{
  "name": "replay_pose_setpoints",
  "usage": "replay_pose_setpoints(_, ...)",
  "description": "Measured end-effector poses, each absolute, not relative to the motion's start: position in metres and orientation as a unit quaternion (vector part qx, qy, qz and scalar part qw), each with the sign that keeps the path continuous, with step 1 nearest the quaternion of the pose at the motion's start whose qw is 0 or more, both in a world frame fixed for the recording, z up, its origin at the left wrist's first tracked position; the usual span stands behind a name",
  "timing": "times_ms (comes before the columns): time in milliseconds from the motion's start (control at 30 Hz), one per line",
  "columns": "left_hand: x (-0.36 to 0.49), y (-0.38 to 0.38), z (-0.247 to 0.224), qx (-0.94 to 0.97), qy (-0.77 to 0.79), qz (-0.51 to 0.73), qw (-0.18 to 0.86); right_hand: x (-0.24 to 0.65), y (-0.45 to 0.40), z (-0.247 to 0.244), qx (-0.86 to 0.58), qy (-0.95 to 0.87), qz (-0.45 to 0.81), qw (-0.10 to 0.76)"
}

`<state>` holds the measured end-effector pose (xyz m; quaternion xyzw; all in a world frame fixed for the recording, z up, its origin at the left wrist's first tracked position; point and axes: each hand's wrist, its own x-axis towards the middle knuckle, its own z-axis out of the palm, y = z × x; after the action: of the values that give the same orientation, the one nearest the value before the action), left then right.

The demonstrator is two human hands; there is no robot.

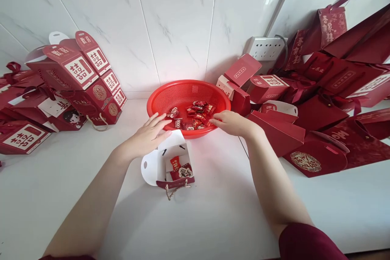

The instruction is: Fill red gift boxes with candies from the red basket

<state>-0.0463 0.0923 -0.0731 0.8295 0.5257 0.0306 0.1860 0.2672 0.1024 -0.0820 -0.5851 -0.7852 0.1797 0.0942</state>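
My left hand (149,135) is open, its fingers stretched over the near left rim of a red plastic basket (161,91). Its thumb is by the raised white flap of a small gift box (149,169). My right hand (234,123) reaches over the basket's right rim, fingers slightly bent and fingertips close to the red wrapped sweets (199,118); nothing shows in it. Several sweets lie in the basket. The gift box stands open in front of it, white inside, with a twisted cord handle (176,190) and a few red packets (179,168) within.
Stacked red gift boxes (81,73) and others stand on the left of the white counter (213,215). Many red boxes and bags (323,122) crowd the right side. A power strip (264,48) with a cable rests against the tiled wall (179,20).
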Motion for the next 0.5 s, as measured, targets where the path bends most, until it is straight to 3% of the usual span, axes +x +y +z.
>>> replay_pose_setpoints(133,-0.053,0.097,-0.08,0.831,0.511,0.035,0.215,0.262,0.11,-0.089,-0.556,-0.803,0.197,0.086)
replay_pose_setpoints(500,-0.046,0.089,-0.081,0.834,0.528,0.024,0.159,0.255,0.11,-0.091,-0.586,-0.798,0.134,0.034)
